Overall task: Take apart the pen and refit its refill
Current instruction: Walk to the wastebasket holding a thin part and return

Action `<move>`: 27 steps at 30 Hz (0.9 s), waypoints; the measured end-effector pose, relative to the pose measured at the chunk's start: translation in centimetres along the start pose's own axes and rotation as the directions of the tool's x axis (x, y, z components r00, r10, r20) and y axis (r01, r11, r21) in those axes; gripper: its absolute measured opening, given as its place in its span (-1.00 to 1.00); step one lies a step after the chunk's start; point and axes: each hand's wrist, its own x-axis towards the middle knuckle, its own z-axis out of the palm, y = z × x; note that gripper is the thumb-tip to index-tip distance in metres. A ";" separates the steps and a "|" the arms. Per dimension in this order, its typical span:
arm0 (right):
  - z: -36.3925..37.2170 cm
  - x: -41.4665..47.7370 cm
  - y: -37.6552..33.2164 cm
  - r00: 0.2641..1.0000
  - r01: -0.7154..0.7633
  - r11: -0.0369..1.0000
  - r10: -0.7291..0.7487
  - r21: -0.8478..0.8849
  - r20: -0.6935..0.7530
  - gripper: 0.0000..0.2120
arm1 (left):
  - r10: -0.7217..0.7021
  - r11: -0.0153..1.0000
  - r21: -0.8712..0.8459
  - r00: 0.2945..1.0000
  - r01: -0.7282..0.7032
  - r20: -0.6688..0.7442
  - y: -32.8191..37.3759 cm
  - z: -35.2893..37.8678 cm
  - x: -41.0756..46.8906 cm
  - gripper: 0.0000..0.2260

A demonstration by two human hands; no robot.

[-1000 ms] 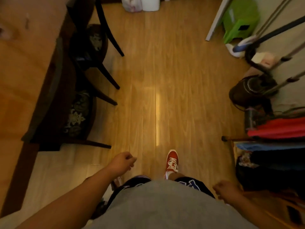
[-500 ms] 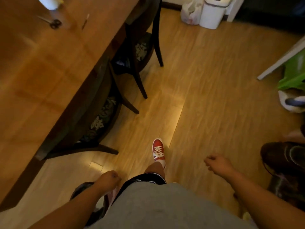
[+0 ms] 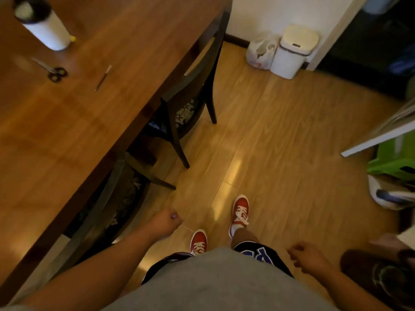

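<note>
A thin pen (image 3: 102, 78) lies on the brown wooden table (image 3: 67, 131) at the upper left, slanted, with its pale end pointing up and right. Both hands hang low, far from it. My left hand (image 3: 166, 221) is curled into a loose fist above the floor beside the table's near edge, holding nothing. My right hand (image 3: 306, 257) hangs at the lower right, fingers loosely curled, with nothing in it.
Scissors (image 3: 50, 69) and a white cylinder (image 3: 43, 28) sit on the table left of the pen. Two dark chairs (image 3: 190, 95) are tucked under the table's edge. A white bin (image 3: 292, 52) and a bag stand by the far wall. A green stool (image 3: 395, 160) is at right.
The view has swung left and up toward the table, bringing the pen and scissors closer into view. My feet have stepped forward; both arms swing with nothing in the hands.
</note>
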 end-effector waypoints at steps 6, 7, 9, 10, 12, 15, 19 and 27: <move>-8.1 6.7 -7.7 0.992 0.118 0.988 -0.113 -0.105 0.046 -0.84 | 0.007 0.997 -0.073 0.998 -0.012 -0.069 9.4 -1.9 3.2 -0.79; -9.2 7.3 -10.0 0.984 0.173 0.977 -0.167 -0.126 0.057 -0.86 | 0.009 0.998 -0.067 0.996 -0.014 -0.085 10.9 -2.2 3.1 -0.81; -11.3 7.5 -15.4 0.954 0.297 0.942 -0.284 -0.159 0.099 -0.91 | 0.051 0.997 -0.057 0.992 -0.058 -0.113 14.0 -3.0 2.6 -0.85; -12.1 7.2 -18.3 0.928 0.368 0.914 -0.349 -0.169 0.131 -0.95 | 0.085 0.994 -0.055 0.988 -0.092 -0.127 15.5 -3.6 2.2 -0.86; -13.3 6.1 -24.0 0.854 0.514 0.837 -0.477 -0.187 0.208 -0.96 | 0.156 0.986 -0.039 0.974 -0.165 -0.162 18.3 -4.9 1.3 -0.86; -13.9 3.9 -32.2 0.708 0.699 0.690 -0.632 -0.186 0.316 -0.95 | 0.207 0.970 -0.064 0.939 -0.233 -0.275 21.4 -7.6 0.1 -0.88; -12.6 1.2 -41.6 0.546 0.835 0.521 -0.739 -0.179 0.394 -0.88 | 0.220 0.961 -0.060 0.874 -0.271 -0.433 23.3 -12.2 -0.5 -0.89; -5.6 -0.5 -56.5 0.403 0.915 0.324 -0.747 -0.240 0.529 -0.80 | -0.036 0.973 -0.199 0.780 -0.114 -0.625 17.7 -25.7 3.5 -0.81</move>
